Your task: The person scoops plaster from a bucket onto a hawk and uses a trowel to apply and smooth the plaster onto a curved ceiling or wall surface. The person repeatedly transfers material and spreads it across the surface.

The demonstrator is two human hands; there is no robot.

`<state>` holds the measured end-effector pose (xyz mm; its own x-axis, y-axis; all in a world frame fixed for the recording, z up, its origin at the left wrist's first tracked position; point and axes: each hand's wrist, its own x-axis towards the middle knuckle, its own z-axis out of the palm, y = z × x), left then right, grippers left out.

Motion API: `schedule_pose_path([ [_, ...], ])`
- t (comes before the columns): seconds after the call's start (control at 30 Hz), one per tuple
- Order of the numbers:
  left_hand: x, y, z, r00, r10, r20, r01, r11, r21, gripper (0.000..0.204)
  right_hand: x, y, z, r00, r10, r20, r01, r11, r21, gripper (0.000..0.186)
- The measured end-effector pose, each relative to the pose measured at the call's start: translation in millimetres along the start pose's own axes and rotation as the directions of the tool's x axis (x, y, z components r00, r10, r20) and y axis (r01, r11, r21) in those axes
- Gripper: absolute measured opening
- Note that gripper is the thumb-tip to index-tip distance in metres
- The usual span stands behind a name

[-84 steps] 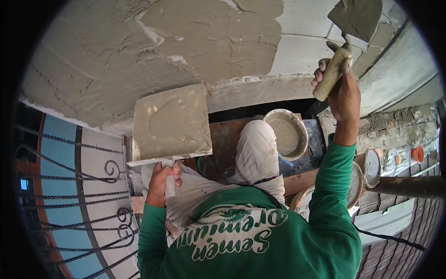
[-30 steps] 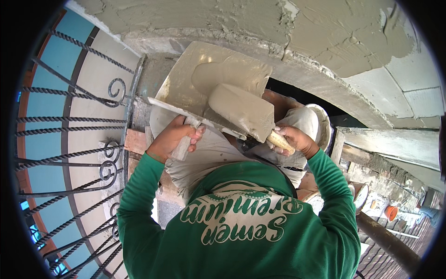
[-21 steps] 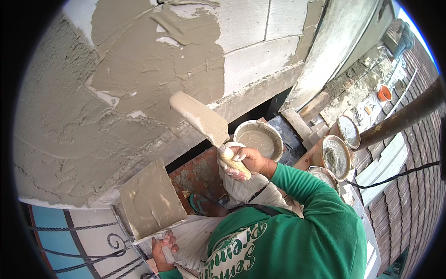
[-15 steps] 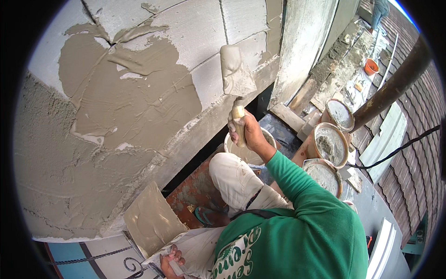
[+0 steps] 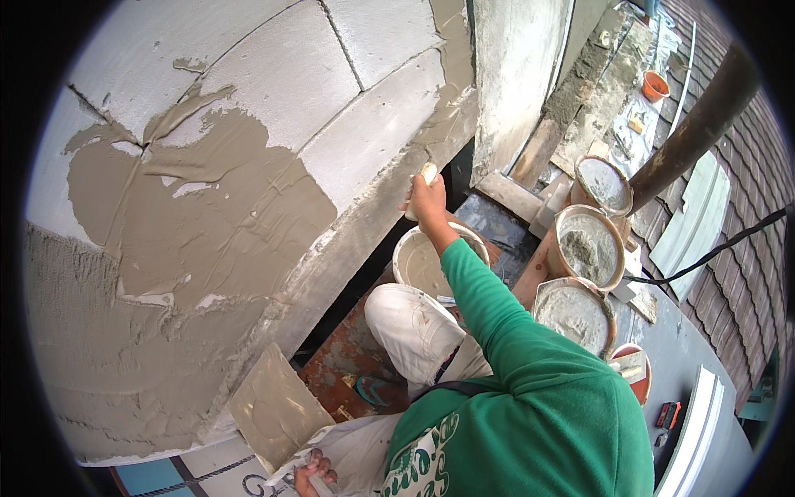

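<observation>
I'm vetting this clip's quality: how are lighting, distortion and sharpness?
Head view: soft daylight on the wall, the gap below it nearly black; head view again: fisheye bowing along the roof tiles, black rim; head view too: right hand readable, but the blade of its trowel hard to make out.

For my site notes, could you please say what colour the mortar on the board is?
Greyish-beige mortar, best seen in the head view.
</observation>
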<state>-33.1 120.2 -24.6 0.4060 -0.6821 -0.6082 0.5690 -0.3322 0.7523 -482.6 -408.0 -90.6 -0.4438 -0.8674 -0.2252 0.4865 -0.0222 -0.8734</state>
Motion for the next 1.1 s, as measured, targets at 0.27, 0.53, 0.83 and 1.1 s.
schedule_pose_path([
  [0.27,4.9,4.3,9.4,0.999,-0.044,0.029,0.045,0.999,-0.027,0.039,33.3,-36.9,34.4,0.955,-0.270,-0.119,0.182,0.857,-0.482,0.049],
  [0.53,23.4,8.7,23.2,0.990,-0.090,0.110,0.084,0.995,0.052,0.041,-2.7,-131.4,80.7,0.896,-0.442,-0.043,0.311,0.694,-0.649,0.051],
  [0.83,51.2,6.4,17.1,0.955,-0.116,0.272,0.127,0.992,-0.023,0.044,-9.9,-72.1,53.3,0.878,-0.477,0.021,0.450,0.811,-0.375,0.045],
  [1.1,20.4,6.2,20.4,0.993,0.019,0.112,-0.020,1.000,0.010,0.035,49.6,-73.1,17.6,0.997,-0.069,-0.016,0.070,0.996,0.051,0.020],
])
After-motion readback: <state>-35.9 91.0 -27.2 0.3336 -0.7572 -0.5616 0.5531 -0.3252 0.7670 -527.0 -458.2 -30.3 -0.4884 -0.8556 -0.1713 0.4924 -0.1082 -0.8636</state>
